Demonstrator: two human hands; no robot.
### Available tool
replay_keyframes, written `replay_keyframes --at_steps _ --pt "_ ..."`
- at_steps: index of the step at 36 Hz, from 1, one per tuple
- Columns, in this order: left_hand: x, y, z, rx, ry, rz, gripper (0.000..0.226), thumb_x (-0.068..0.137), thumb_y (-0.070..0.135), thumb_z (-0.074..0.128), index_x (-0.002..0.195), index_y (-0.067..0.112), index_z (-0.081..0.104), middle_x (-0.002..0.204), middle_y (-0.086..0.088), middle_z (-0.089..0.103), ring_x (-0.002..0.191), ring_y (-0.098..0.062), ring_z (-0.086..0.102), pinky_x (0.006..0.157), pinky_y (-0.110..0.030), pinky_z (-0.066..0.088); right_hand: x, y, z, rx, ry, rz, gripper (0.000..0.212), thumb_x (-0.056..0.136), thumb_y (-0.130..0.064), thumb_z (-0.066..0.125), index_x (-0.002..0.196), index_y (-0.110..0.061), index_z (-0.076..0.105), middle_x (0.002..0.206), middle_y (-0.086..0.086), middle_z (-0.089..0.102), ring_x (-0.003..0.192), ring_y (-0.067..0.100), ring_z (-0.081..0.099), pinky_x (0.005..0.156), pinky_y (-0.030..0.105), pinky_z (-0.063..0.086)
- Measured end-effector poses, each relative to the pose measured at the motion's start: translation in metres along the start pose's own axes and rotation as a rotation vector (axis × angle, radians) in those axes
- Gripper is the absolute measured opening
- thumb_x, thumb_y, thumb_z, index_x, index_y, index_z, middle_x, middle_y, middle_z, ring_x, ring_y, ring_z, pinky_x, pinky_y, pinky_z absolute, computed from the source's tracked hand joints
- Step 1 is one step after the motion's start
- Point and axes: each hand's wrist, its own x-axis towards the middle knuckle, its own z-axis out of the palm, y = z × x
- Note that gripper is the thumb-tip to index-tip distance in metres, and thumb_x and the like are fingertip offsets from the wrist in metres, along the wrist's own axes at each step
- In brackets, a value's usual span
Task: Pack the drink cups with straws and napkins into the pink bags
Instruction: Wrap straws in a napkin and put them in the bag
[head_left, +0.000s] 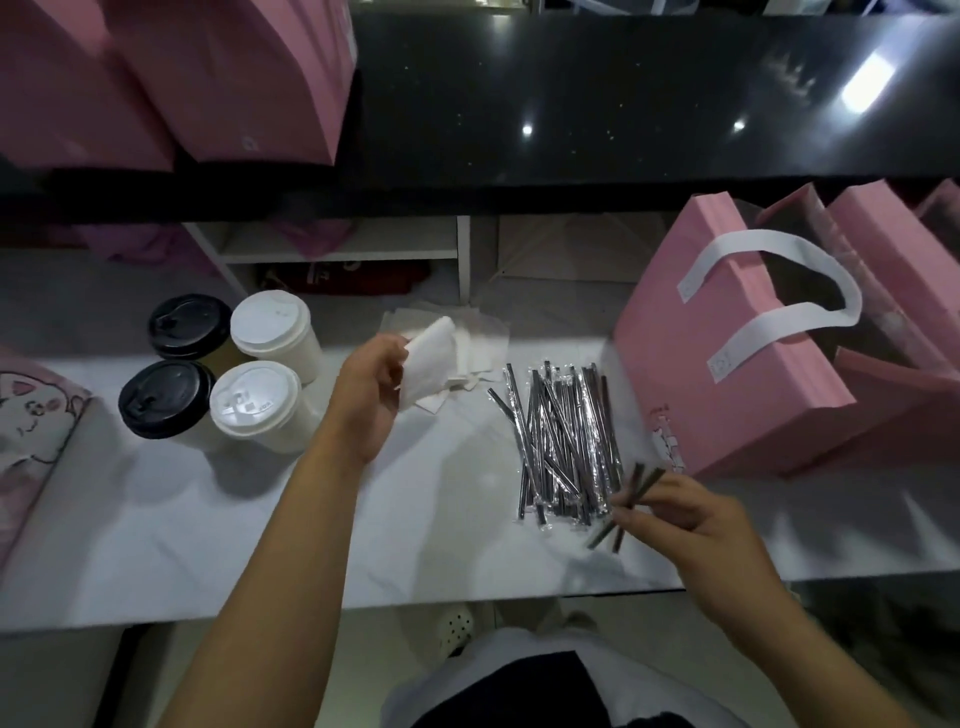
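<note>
Several pink bags (691, 364) stand right on the white counter (208, 519), the nearest open, its interior too dark to read. Four lidded cups (254, 397) stand left. Wrapped straws (561, 441) lie piled centre. Left hand (369, 389) grips a folded napkin (428, 358); right hand (701, 519) pinches two straws (628, 506).

Glossy black stone counter (623, 104) beyond both hands; shiny plastic-wrapped straws (563, 441) between them; matt pink paper bag (727, 364) past the right hand (711, 525).

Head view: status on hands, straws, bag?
Left hand holds white paper napkin. Right hand pinches dark wrapped straws. Pink paper bag stands open, unobstructed.
</note>
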Motion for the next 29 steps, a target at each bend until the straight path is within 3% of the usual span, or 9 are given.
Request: replay_keyframes --at_steps 3,6,8,11,13,17,23,26,29 --pt "-0.025 0.002 0.009 -0.107 -0.172 -0.13 0.006 0.07 0.014 0.056 0.068 0.018 0.06 0.076 -0.002 0.051 0.077 -0.021 0.056 0.075 -0.036 0.048 0.004 -0.014 -0.003 -0.033 -0.138 0.014 0.017 0.068 -0.028 0.081 0.085 -0.029 0.083 0.126 -0.023 0.063 0.121 -0.002 0.057 0.11 0.041 0.039" --pt "-0.051 -0.004 0.023 -0.094 -0.296 -0.236 0.005 0.07 0.014 0.053 0.075 0.014 0.054 0.081 -0.004 0.054 0.078 -0.021 0.055 0.073 -0.034 0.048 0.007 -0.023 -0.006 -0.01 -0.269 -0.005 0.021 0.066 -0.032 0.082 0.087 -0.027 0.083 0.142 -0.025 0.051 0.133 -0.008 0.043 0.11 0.035 0.032" --pt "-0.066 -0.01 0.032 -0.086 -0.359 -0.302 0.007 0.07 0.013 0.053 0.074 0.016 0.058 0.083 -0.003 0.057 0.077 -0.02 0.056 0.069 -0.031 0.048 0.01 -0.028 -0.004 0.08 -0.325 -0.013 0.025 0.064 -0.029 0.086 0.088 -0.021 0.083 0.145 -0.024 0.05 0.135 -0.007 0.043 0.106 0.027 0.035" --pt "-0.085 -0.021 0.045 -0.048 -0.468 -0.38 0.009 0.074 0.014 0.053 0.074 0.016 0.061 0.076 -0.005 0.053 0.073 -0.02 0.056 0.063 -0.029 0.048 0.013 -0.032 0.001 0.269 -0.344 0.046 0.029 0.059 -0.016 0.088 0.085 -0.007 0.081 0.14 -0.017 0.058 0.126 0.0 0.056 0.088 0.018 0.052" --pt "-0.094 -0.029 0.052 -0.011 -0.483 -0.418 0.007 0.075 0.016 0.054 0.076 0.016 0.061 0.077 -0.007 0.052 0.073 -0.02 0.053 0.063 -0.03 0.047 0.016 -0.033 0.006 0.311 -0.349 0.092 0.033 0.054 -0.017 0.087 0.083 -0.002 0.079 0.137 -0.015 0.061 0.123 0.002 0.059 0.085 0.019 0.053" --pt "-0.107 -0.044 0.059 0.04 -0.461 -0.456 0.005 0.079 0.018 0.058 0.082 0.018 0.062 0.081 -0.008 0.053 0.073 -0.019 0.053 0.067 -0.033 0.045 0.018 -0.026 0.013 0.276 -0.316 0.141 0.025 0.053 -0.019 0.086 0.075 -0.008 0.08 0.125 -0.015 0.068 0.118 0.001 0.062 0.094 0.022 0.045" --pt "-0.12 -0.051 0.06 0.062 -0.469 -0.427 0.017 0.086 0.032 0.066 0.099 0.021 0.069 0.094 -0.007 0.065 0.081 -0.018 0.061 0.071 -0.031 0.047 0.019 -0.012 0.018 0.313 -0.226 0.151 0.026 0.056 -0.017 0.084 0.078 -0.006 0.079 0.094 0.009 0.078 0.089 0.019 0.073 0.074 0.018 0.055" --pt "-0.126 -0.053 0.061 0.127 -0.467 -0.348 0.03 0.083 0.016 0.074 0.111 0.019 0.062 0.091 -0.005 0.068 0.074 -0.014 0.061 0.061 -0.024 0.047 0.022 -0.011 0.017 0.332 -0.198 0.164 0.026 0.059 -0.014 0.083 0.085 -0.01 0.079 0.089 0.012 0.077 0.084 0.02 0.074 0.073 0.02 0.055" --pt "-0.13 -0.058 0.065 0.226 -0.413 -0.253 0.046 0.079 0.001 0.076 0.118 0.022 0.061 0.089 -0.011 0.073 0.075 -0.02 0.064 0.063 -0.027 0.052 0.023 -0.011 0.017 0.341 -0.193 0.141 0.03 0.062 -0.009 0.083 0.091 -0.016 0.079 0.092 0.008 0.077 0.088 0.02 0.074 0.074 0.022 0.057"
